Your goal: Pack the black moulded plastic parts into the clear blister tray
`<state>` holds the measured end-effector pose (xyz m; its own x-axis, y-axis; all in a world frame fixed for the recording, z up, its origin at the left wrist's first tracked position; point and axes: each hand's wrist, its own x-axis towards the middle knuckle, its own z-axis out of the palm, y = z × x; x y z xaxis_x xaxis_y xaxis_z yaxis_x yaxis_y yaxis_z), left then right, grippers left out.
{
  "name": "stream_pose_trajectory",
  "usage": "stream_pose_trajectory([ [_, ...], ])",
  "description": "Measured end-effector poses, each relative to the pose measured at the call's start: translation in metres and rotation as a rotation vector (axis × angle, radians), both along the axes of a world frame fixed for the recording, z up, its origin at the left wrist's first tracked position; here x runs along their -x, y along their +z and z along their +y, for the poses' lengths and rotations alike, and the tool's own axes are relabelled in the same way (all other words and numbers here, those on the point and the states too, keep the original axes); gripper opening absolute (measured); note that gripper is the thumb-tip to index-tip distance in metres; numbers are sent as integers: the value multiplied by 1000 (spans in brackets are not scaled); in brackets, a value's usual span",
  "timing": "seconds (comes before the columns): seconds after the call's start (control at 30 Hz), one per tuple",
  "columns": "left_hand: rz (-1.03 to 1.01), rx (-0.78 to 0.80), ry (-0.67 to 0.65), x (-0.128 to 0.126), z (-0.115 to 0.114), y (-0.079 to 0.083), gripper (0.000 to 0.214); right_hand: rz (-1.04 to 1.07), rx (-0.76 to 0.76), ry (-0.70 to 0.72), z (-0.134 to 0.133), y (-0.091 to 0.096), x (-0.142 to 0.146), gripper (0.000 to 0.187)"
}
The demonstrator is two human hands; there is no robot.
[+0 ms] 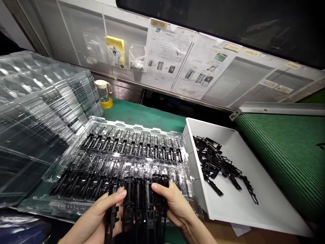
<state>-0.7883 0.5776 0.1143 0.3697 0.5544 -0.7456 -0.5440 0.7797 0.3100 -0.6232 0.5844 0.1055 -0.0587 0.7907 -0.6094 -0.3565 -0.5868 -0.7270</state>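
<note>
Several long black plastic parts [138, 203] stand side by side in a bunch between my two hands. My left hand [101, 213] grips the bunch from the left, thumb laid on the front. On the right side my right hand [175, 205] is closed round it, its thumb pressing near the upper ends. Just behind is a clear plastic tray [138, 127] with two rows of slots. Its back row holds black parts [124, 145] all along, and the left of the front row holds more black parts [83, 183]. My hands and the bunch hide some front slots.
A white bin [241, 200] with a tangled heap of black parts [215, 159] stands right of the tray. Stacked clear trays [43, 115] rise at the left. Behind are a yellow-lidded bottle [103, 91] and posted sheets [170, 51]. A green ribbed belt [286, 152] lies far right.
</note>
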Motion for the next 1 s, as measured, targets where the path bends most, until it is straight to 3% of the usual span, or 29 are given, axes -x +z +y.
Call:
stream_pose_trajectory([
  [0.17, 89, -29, -37, -1, 1, 10, 19, 0, 5, -11, -1, 0, 1, 24],
  [0.27, 184, -59, -79, -4, 2, 16, 13, 15, -7, 2, -2, 0, 1, 25],
  [0.53, 152, -128, -109, -6, 0, 14, 10, 57, -66, 29, -5, 2, 1, 31],
  [0.6, 195, -237, -112, -8, -2, 10, 21, 7, -156, 17, -8, 5, 3, 31],
  [0.7, 546, -434, -76, -9, -5, 1, 24, -185, -351, 31, -15, 12, 6, 18],
  [0.77, 705, -569, -24, -8, -8, -5, 20, -299, -568, 85, -20, 16, 6, 9],
  [0.87, 672, -783, -14, -6, -12, -10, 15, -399, -899, 201, -24, 20, 5, 20],
  [0.93, 655, -835, -40, -4, -13, -10, 14, -425, -955, 234, -25, 22, 4, 28],
  [1.0, 655, -818, -46, -3, -13, -8, 14, -405, -939, 170, -27, 22, 4, 27],
])
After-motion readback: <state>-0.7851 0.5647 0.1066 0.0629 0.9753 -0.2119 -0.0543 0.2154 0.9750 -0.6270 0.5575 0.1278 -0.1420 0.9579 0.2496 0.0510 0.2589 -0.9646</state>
